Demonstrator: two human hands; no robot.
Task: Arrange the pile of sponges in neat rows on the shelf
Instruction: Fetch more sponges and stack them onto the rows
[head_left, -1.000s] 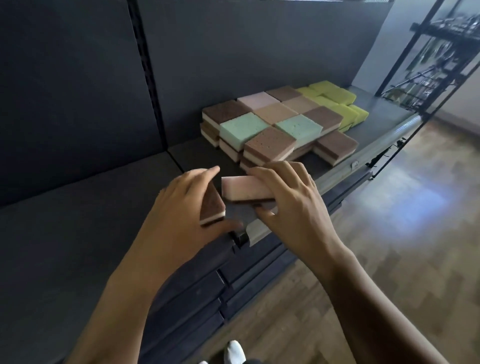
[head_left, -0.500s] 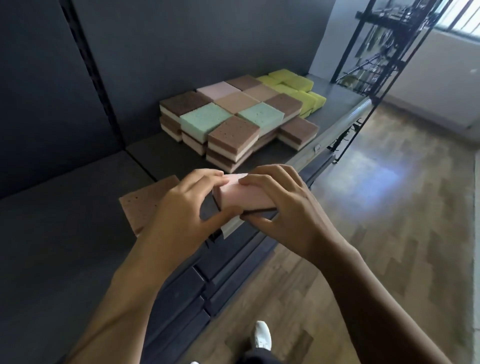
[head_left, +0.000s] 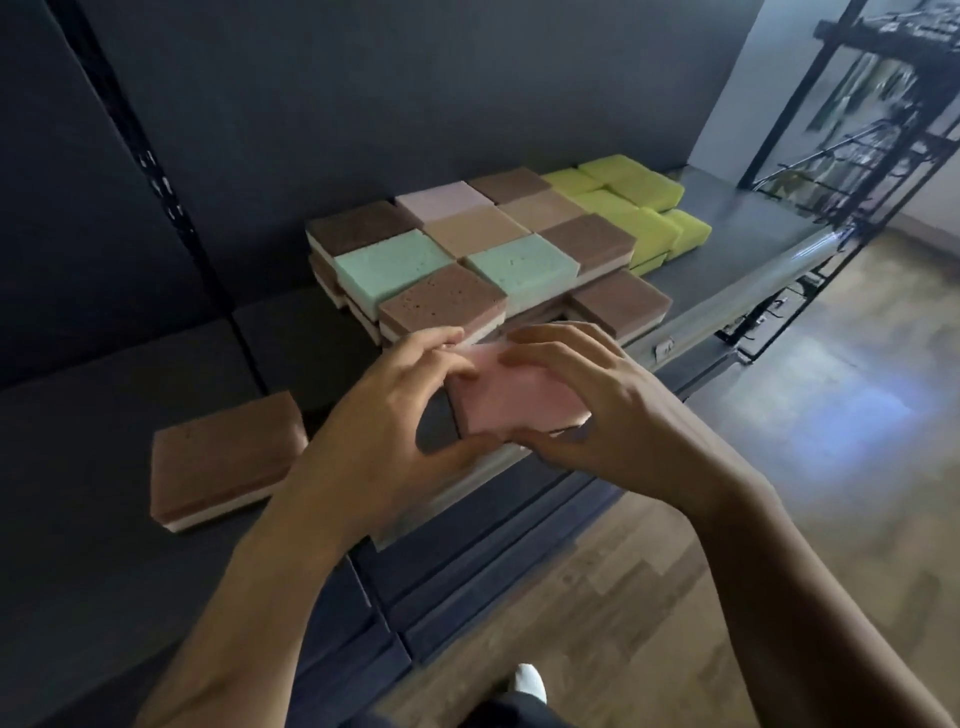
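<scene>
A pink sponge (head_left: 511, 400) is held above the front edge of the dark shelf (head_left: 291, 348). My right hand (head_left: 597, 410) grips its right side, fingers over the top and thumb beneath. My left hand (head_left: 384, 410) pinches its left edge between thumb and fingertips. Just behind the hands, brown, mint green, pink and tan sponges (head_left: 457, 249) lie stacked in rows, with yellow-green sponges (head_left: 634, 202) at the far end. A single brown sponge with a white underside (head_left: 223, 462) lies flat on the shelf to the left of my left hand.
The shelf's dark back panel (head_left: 363, 104) rises behind the sponges. Lower dark shelves (head_left: 467, 561) sit under the front edge. A black metal rack (head_left: 878, 119) stands at the right over a wooden floor (head_left: 779, 467). A white shoe (head_left: 530, 680) shows below.
My left hand has let go of the brown sponge, which now lies on the shelf at the left. That hand moved onto the pink sponge, and both hands carried it closer to the stack.
</scene>
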